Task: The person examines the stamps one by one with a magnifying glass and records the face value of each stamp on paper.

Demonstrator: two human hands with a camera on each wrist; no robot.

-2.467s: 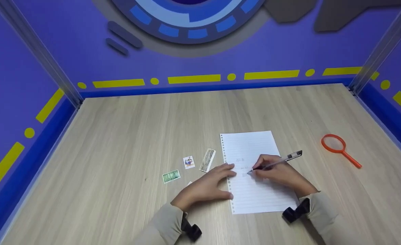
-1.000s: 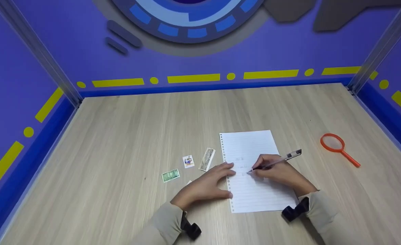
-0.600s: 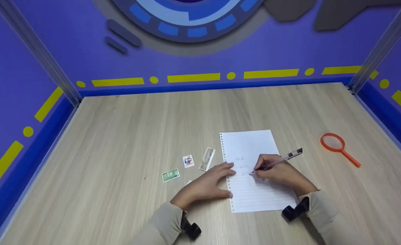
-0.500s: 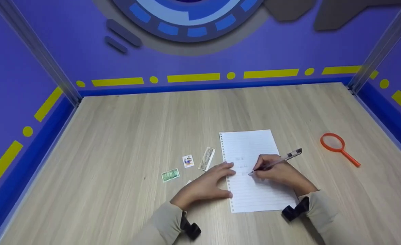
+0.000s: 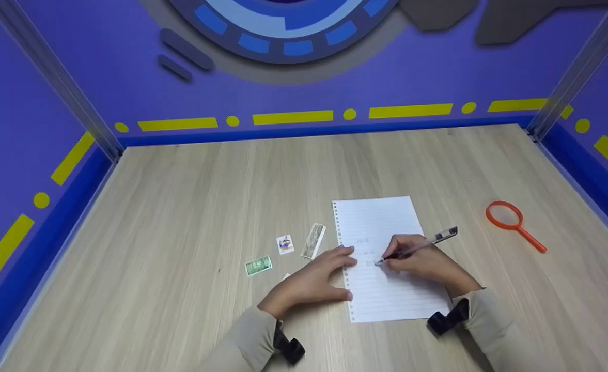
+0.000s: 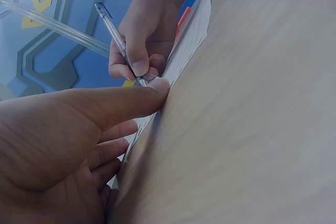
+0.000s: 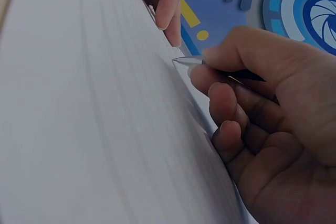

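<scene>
A lined loose-leaf sheet (image 5: 381,222) with punched holes down its left edge lies on the table. My right hand (image 5: 425,261) pinches a clear-barrelled pen (image 5: 440,236) between thumb and fingers. In the right wrist view the pen's metal tip (image 7: 184,60) is right at the paper. Short lines of faint handwriting (image 5: 364,241) show left of the tip. My left hand (image 5: 314,281) rests at the sheet's left edge, thumb and fingers spread, fingertips on the paper. In the left wrist view its thumb (image 6: 131,100) extends along the paper's edge.
Left of the sheet lie a long grey stamp (image 5: 313,241), a small stamp with a colourful figure (image 5: 285,244) and a green stamp (image 5: 259,265). Another paper corner (image 5: 286,277) peeks from behind the left hand. An orange magnifying glass (image 5: 510,219) lies to the right. Blue-purple panels (image 5: 304,98) enclose the table.
The pen tip makes small shifts on the third written line, a little right, then back left. The left hand stays in place on the sheet.
</scene>
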